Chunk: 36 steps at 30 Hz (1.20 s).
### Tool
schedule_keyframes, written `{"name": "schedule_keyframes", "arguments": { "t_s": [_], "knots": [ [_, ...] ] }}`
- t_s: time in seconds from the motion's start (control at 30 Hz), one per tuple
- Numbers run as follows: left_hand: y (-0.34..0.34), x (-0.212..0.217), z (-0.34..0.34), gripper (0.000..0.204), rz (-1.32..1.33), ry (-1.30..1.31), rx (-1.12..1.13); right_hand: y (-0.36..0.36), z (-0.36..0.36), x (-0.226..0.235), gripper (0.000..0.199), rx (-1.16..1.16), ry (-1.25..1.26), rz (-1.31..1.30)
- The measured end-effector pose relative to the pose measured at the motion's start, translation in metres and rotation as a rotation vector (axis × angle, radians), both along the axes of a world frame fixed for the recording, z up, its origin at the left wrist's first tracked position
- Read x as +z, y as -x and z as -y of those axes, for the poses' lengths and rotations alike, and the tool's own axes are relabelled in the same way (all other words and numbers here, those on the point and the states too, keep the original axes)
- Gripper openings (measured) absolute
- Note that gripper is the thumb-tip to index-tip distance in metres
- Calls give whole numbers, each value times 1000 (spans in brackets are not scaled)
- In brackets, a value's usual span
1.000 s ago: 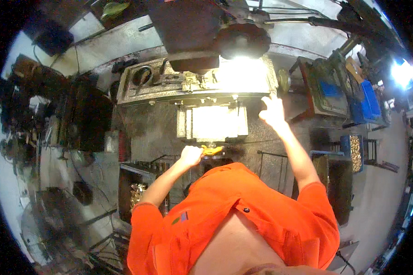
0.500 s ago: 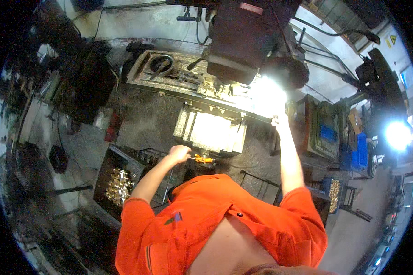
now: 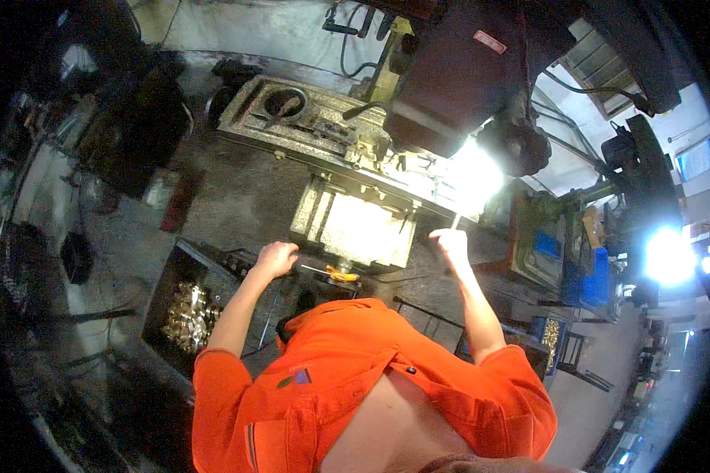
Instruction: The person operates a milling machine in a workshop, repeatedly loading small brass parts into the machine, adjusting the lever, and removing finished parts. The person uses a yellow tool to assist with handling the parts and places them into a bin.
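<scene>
The left hand (image 3: 276, 258) is closed around a dark handle (image 3: 312, 266) at the front edge of the machine table (image 3: 355, 229), a rectangular block of pale metal with a bright, worn top. Just at 3 o'clock from this hand lies a small yellow-orange piece (image 3: 341, 275), touching the same front edge. The right hand (image 3: 452, 243) is at the right corner of the table, its fingers closed on a thin pale rod (image 3: 455, 221) that points up at 12 o'clock. At 12 o'clock from the table stands the long grey cast bed (image 3: 292, 118), rough and dirty, with a round hole in it, and above it the dark heavy machine head (image 3: 465, 79). A strong lamp (image 3: 473, 173) makes a white glare over the right end of the table, so the details there cannot be told. At 8 o'clock from the left hand a dark square bin (image 3: 183, 260) holds many small shiny brass-coloured parts (image 3: 188, 315). The orange sleeves (image 3: 237, 386) are of smooth cloth. Between the bin and the table the room is narrow.
</scene>
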State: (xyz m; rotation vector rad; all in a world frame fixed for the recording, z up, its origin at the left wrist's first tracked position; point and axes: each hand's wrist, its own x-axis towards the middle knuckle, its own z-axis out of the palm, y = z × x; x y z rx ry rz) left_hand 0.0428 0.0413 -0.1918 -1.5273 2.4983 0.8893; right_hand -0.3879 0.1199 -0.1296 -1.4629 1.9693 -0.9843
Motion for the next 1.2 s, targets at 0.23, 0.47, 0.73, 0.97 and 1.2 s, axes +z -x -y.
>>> {"name": "schedule_keyframes", "arguments": {
  "t_s": [0.23, 0.47, 0.73, 0.97, 1.2],
  "knots": [
    [5, 21, -1, 30, -50, -69, -27, -23, 12, 47, 21, 198, -261, -493],
    [-1, 27, -2, 29, -69, -39, -97, -5, 61, 50, 19, 265, -270, -56],
    [-24, 23, -7, 29, -41, -101, -146, -19, 84, 29, 16, 560, 16, -887],
    [-26, 1, 1, 31, -152, -14, -214, -76, 75, 45, 15, 416, -182, -1106],
    [-5, 8, 7, 32, -105, -108, -249, -125, 64, 57, 14, 40, -440, -906]
  ]
}}
